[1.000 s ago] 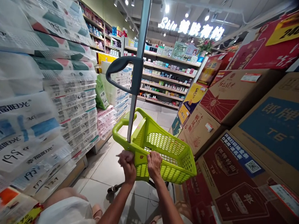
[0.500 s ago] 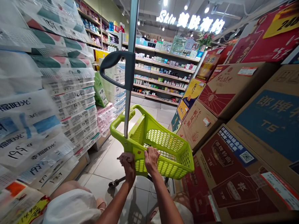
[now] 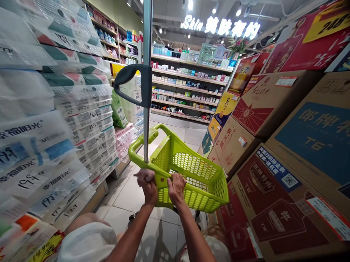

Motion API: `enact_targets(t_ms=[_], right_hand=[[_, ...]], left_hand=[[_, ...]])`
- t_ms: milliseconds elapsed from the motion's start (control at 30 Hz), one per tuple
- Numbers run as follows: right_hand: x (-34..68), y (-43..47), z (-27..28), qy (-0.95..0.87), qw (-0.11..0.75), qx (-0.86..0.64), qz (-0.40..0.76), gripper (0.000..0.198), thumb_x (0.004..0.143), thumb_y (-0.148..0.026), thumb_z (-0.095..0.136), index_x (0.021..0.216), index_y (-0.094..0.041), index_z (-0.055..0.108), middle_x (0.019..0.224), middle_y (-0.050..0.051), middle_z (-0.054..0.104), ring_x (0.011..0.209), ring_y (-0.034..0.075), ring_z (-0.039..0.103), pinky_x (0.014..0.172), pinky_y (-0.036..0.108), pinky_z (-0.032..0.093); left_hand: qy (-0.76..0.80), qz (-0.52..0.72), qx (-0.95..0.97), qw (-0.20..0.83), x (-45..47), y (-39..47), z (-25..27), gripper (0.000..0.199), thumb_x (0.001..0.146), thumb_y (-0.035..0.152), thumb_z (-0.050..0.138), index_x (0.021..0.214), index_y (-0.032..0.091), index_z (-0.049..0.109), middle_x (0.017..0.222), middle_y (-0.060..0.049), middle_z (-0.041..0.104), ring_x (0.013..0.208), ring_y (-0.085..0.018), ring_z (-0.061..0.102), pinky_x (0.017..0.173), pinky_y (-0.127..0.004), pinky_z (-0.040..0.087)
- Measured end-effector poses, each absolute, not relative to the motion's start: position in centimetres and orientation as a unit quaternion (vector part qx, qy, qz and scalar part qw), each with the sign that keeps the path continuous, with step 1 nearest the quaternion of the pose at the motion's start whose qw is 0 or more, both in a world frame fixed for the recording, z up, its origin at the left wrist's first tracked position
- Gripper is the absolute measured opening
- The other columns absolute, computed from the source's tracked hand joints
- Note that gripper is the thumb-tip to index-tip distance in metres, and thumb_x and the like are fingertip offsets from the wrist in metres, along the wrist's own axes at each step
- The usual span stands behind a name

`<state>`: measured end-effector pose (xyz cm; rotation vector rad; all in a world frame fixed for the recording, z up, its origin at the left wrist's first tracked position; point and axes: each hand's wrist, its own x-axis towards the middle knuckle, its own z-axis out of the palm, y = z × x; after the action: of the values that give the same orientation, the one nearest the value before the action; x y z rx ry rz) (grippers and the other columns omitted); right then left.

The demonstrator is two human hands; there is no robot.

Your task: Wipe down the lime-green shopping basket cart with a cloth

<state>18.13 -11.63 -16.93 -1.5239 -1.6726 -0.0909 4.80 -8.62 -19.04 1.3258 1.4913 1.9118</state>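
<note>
A lime-green shopping cart (image 3: 202,163) with a perforated basket stands on the floor in front of me. From its left end rises a metal pole (image 3: 147,47) with a dark grey loop handle (image 3: 133,85). My left hand (image 3: 149,189) is closed on a crumpled greyish-pink cloth (image 3: 145,175), against the cart's near side just below the rim. Beside it, my right hand (image 3: 177,188) grips the basket's near rim, fingers folded over the edge. The basket's mesh floor shows through partly. One wheel at the lower left is mostly hidden by my left forearm.
Packs of tissue paper (image 3: 21,146) are piled high close on my left. Stacked cardboard cartons (image 3: 319,123) stand tight on the right, near the basket's end. Shelves of small goods (image 3: 189,85) cross the far end of the tiled aisle (image 3: 125,187).
My left hand has moved up the cart's near side with the cloth. The pole and handle have shifted a little left in view. My right hand stays on the rim.
</note>
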Motion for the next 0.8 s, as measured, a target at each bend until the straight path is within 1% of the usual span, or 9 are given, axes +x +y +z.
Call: enact_targets(t_ms=[100,200,300,367,500,567,633,700,800], right_hand=[[18.0,-11.7,-16.8,-0.666,0.430,-0.608,-0.023,0.020,0.105,-0.032,0.040,0.107,-0.023,0.058,0.104,0.005,0.066,0.104,0.023,0.055,0.098,0.039,0.032],[17.9,-11.6,-16.7,-0.665,0.436,-0.606,-0.012,0.020,0.105,-0.033,0.040,0.108,-0.022,0.058,0.104,0.005,0.066,0.105,0.023,0.056,0.098,0.039,0.032],[17.8,-11.4,-16.8,-0.664,0.437,-0.607,-0.012,0.021,0.105,-0.034,0.040,0.107,-0.022,0.058,0.104,0.005,0.066,0.105,0.023,0.056,0.098,0.038,0.031],[17.9,-11.4,-16.9,-0.663,0.440,-0.606,-0.015,0.022,0.105,-0.035,0.041,0.105,-0.022,0.058,0.103,0.004,0.066,0.103,0.023,0.056,0.099,0.038,0.031],[19.1,-12.0,-17.0,-0.672,0.443,-0.594,-0.016,0.023,0.105,-0.036,0.041,0.105,-0.022,0.059,0.102,0.004,0.067,0.104,0.023,0.056,0.099,0.038,0.031],[20.2,-12.4,-17.1,-0.682,0.438,-0.585,-0.009,0.024,0.105,-0.035,0.039,0.106,-0.023,0.060,0.101,0.003,0.068,0.105,0.023,0.056,0.100,0.038,0.031],[21.2,-12.9,-16.9,-0.691,0.430,-0.581,-0.004,0.026,0.106,-0.035,0.038,0.110,-0.024,0.062,0.105,0.004,0.069,0.107,0.022,0.057,0.101,0.038,0.032],[21.7,-13.4,-16.3,-0.690,0.431,-0.581,-0.015,0.030,0.106,-0.034,0.037,0.121,-0.024,0.061,0.116,0.006,0.069,0.114,0.023,0.057,0.104,0.039,0.032],[20.7,-14.1,-14.6,-0.687,0.454,-0.567,-0.031,0.041,0.107,-0.032,0.034,0.144,-0.023,0.049,0.135,0.010,0.063,0.130,0.025,0.053,0.112,0.044,0.027]], left_hand=[[0.533,0.712,0.455,0.038,2.9,-5.4,-14.5,0.030,0.101,0.048,0.044,0.118,0.024,0.047,0.121,-0.013,0.055,0.122,-0.028,0.051,0.112,-0.050,0.039],[0.531,0.683,0.500,-0.026,0.4,-3.9,-11.2,0.027,0.101,0.041,0.046,0.118,0.021,0.053,0.117,-0.014,0.059,0.119,-0.029,0.053,0.112,-0.053,0.037],[0.574,0.580,0.572,-0.083,-2.4,-3.4,-8.1,0.026,0.097,0.035,0.050,0.114,0.019,0.063,0.119,-0.017,0.062,0.119,-0.034,0.053,0.110,-0.057,0.036],[0.610,0.489,0.614,-0.106,-4.0,-3.1,-5.8,0.025,0.093,0.032,0.054,0.109,0.020,0.070,0.119,-0.018,0.064,0.118,-0.037,0.054,0.105,-0.056,0.039],[0.610,0.330,0.715,-0.091,-5.9,-2.9,-2.2,0.017,0.086,0.030,0.060,0.087,0.023,0.075,0.102,-0.013,0.069,0.100,-0.033,0.059,0.098,-0.052,0.044],[0.590,0.309,0.739,-0.098,-5.9,-3.9,-2.2,0.016,0.086,0.029,0.060,0.085,0.023,0.075,0.101,-0.012,0.069,0.097,-0.032,0.059,0.095,-0.050,0.045],[0.570,0.349,0.732,-0.129,-5.1,-5.8,-3.5,0.019,0.089,0.029,0.058,0.093,0.022,0.075,0.105,-0.013,0.068,0.101,-0.032,0.058,0.093,-0.047,0.046],[0.551,0.420,0.703,-0.162,-3.9,-8.3,-5.7,0.024,0.094,0.029,0.053,0.102,0.021,0.074,0.108,-0.015,0.067,0.103,-0.032,0.057,0.094,-0.046,0.047],[0.531,0.486,0.672,-0.176,-1.9,-11.6,-8.1,0.027,0.098,0.026,0.048,0.106,0.019,0.072,0.101,-0.014,0.067,0.096,-0.029,0.057,0.091,-0.044,0.047]])
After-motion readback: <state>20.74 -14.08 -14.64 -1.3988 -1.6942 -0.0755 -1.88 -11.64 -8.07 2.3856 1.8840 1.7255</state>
